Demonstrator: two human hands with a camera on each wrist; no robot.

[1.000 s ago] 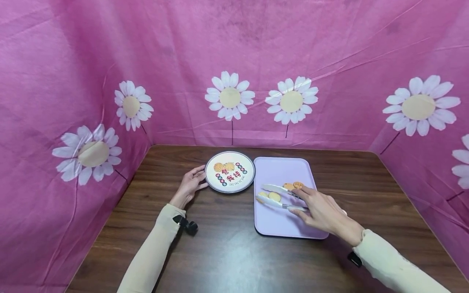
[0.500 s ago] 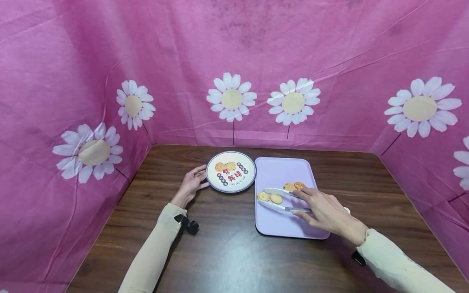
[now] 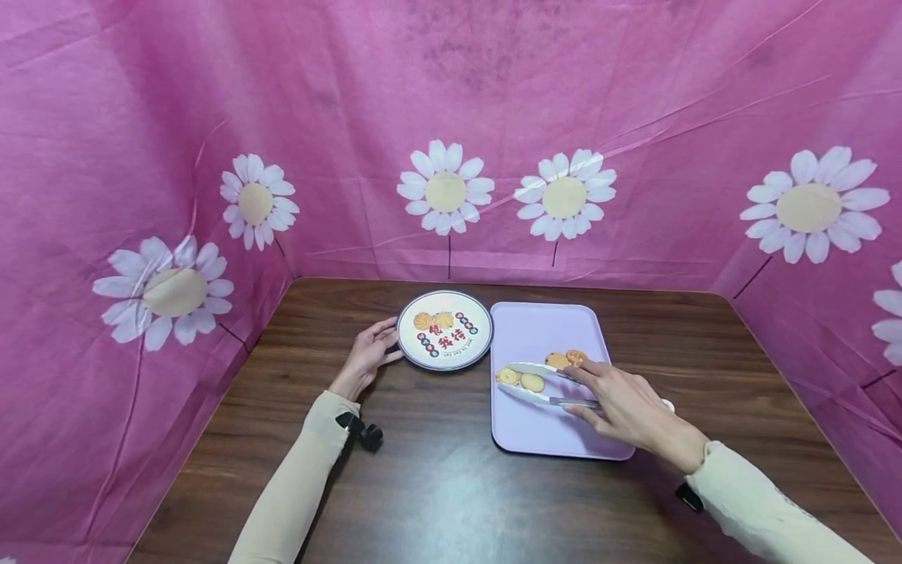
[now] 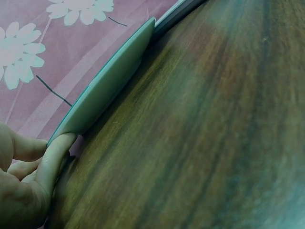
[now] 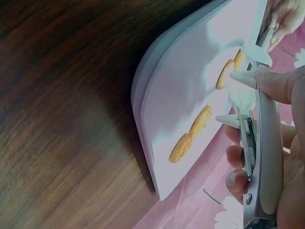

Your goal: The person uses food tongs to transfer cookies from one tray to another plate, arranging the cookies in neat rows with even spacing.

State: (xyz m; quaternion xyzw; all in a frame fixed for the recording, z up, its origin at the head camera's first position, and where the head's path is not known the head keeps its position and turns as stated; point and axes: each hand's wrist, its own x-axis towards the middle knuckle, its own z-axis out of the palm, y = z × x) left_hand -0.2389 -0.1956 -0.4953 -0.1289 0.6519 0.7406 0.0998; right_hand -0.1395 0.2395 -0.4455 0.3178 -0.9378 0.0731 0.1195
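In the head view my left hand (image 3: 364,360) grips the near-left rim of a round white plate (image 3: 461,356) printed with red characters. Two cookies (image 3: 433,320) lie at the plate's upper left. The left wrist view has the thumb and a finger pinching the plate's edge (image 4: 107,88). My right hand (image 3: 630,409) holds metal tongs (image 3: 524,395), their arms spread over a lilac tray (image 3: 543,435). Between the tong tips are a ring-shaped cookie (image 3: 507,377) and an oval cookie (image 3: 532,382). Beside my right fingers lie two browner cookies (image 5: 190,136).
The plate and tray stand side by side on a dark wooden table (image 3: 423,470), their edges nearly touching. A pink cloth (image 3: 338,117) with large white daisies rises behind the table and along both sides.
The tong arms have spread apart slightly and shifted around the two left cookies on the tray. My left hand and the plate have stayed put apart from a slight view shift.
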